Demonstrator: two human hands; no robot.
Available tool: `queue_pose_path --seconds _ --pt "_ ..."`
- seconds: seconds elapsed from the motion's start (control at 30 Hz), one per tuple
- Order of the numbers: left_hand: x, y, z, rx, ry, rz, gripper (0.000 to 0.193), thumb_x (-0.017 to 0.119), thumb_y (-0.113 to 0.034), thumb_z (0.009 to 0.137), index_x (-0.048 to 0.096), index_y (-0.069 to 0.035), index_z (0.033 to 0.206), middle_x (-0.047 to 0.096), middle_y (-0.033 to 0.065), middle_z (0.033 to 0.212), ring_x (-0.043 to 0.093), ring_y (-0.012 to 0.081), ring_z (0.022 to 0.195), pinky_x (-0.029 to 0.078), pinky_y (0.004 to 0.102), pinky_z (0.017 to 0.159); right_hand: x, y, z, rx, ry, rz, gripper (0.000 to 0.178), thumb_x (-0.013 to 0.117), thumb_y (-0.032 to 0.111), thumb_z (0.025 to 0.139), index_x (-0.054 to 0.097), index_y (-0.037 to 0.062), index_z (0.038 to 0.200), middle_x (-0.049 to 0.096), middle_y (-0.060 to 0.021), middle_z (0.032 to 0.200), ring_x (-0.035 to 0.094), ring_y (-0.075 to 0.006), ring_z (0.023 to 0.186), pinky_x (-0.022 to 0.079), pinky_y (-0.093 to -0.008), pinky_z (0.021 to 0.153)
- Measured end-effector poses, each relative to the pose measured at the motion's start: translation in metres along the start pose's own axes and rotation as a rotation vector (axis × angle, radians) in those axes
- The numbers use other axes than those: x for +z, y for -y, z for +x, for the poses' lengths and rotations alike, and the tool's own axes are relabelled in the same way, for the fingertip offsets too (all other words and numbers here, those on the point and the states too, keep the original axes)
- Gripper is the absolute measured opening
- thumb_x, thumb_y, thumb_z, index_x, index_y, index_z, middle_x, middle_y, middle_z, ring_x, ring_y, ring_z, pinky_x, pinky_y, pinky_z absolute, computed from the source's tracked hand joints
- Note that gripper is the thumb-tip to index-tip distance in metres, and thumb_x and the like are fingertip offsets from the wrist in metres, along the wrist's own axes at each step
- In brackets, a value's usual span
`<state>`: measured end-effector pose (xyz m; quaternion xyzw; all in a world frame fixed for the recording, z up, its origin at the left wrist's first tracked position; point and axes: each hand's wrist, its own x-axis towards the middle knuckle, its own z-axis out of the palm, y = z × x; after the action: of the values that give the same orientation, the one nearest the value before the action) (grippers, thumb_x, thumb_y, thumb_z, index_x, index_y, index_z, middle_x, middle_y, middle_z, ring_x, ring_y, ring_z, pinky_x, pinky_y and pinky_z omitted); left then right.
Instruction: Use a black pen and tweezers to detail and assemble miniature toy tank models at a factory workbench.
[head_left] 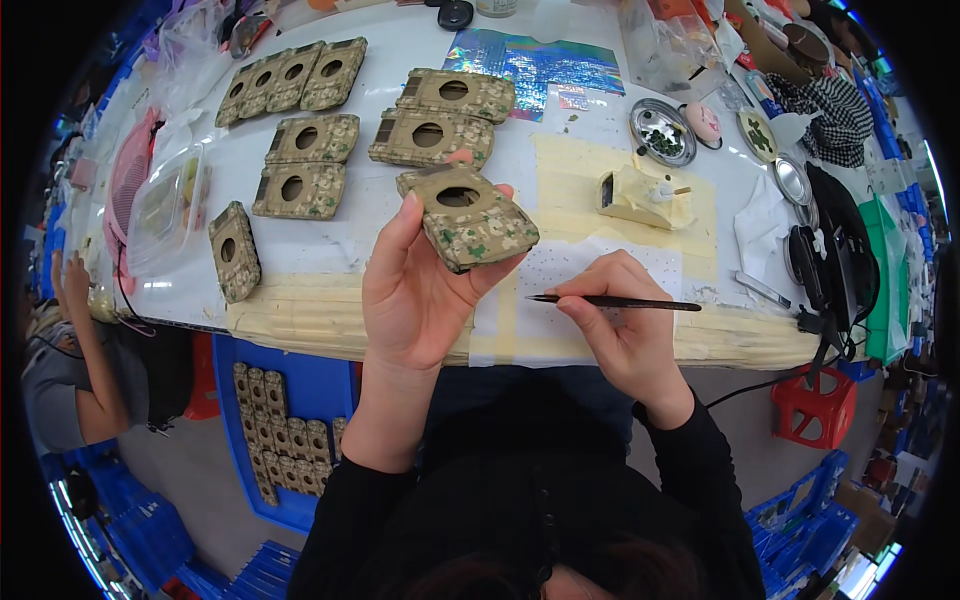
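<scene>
My left hand [415, 290] grips a camouflage model tank hull [478, 225], fingers behind it and thumb on its near left edge. The hull is tilted, and a round hole shows in its top. Closed around a thin dark paintbrush [640, 302], my right hand [628, 325] is just right of the left hand. The brush's fine tip points left, below the hull and apart from it. Under both hands lies a white sheet [560, 325] with small dark specks. Matching hulls [427, 135] stand in groups beyond and to the left.
A taped block [650, 198] sits on yellowish tape at the right. Behind it is a round metal dish [662, 132] with dark green bits. A clear plastic box [170, 215] stands at left. Below the table, a blue tray [232, 440] holds several hulls; another person's arm [95, 350] is farther left.
</scene>
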<state>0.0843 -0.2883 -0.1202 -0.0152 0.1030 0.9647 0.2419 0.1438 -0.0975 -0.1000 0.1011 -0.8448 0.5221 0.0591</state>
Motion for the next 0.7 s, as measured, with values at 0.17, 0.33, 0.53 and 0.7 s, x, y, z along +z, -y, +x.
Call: queue_pose_path --seconds 0.17,0.33,0.53,0.7 --pt "-0.0009 -0.0008 -0.0005 0.0 0.001 0.004 0.061 0.038 -0.031 0.097 0.015 0.002 0.143 0.044 0.0291 0.128 0.05 0.0401 0.115 0.047 0.0477 0.097 0.0012 -0.0007 -0.0006 0.03 -0.006 0.006 0.007 0.071 0.007 0.077 0.066 0.0021 0.08 0.058 -0.0069 0.071 0.053 -0.0218 0.069 0.043 -0.0304 0.06" --pt "-0.0005 -0.0016 -0.0008 -0.006 0.005 -0.006 0.061 0.037 -0.031 0.097 0.015 0.002 0.143 0.044 0.0291 0.128 0.05 0.0402 0.116 0.047 0.0479 0.097 0.001 -0.0007 -0.0002 0.035 0.0 0.006 0.007 0.07 0.007 0.077 0.066 0.0023 0.08 0.058 -0.0065 0.071 0.053 -0.0219 0.069 0.042 -0.0307 0.061" --pt "-0.0006 -0.0011 -0.0002 -0.007 0.006 -0.013 0.061 0.037 -0.031 0.097 0.014 0.001 0.143 0.044 0.0291 0.128 0.05 0.0403 0.115 0.047 0.0481 0.097 0.0007 -0.0004 0.0006 0.03 0.0 -0.002 0.007 0.07 0.008 0.077 0.066 0.0024 0.079 0.058 -0.006 0.07 0.053 -0.0221 0.069 0.042 -0.031 0.061" --pt "-0.0007 -0.0012 -0.0005 -0.004 0.002 -0.013 0.062 0.038 -0.032 0.097 0.014 0.001 0.143 0.043 0.0292 0.128 0.05 0.0402 0.116 0.046 0.0484 0.097 0.0008 -0.0006 -0.0001 0.038 0.0 0.009 0.007 0.07 0.008 0.078 0.066 0.0023 0.079 0.057 -0.0062 0.07 0.053 -0.0217 0.069 0.042 -0.0305 0.06"
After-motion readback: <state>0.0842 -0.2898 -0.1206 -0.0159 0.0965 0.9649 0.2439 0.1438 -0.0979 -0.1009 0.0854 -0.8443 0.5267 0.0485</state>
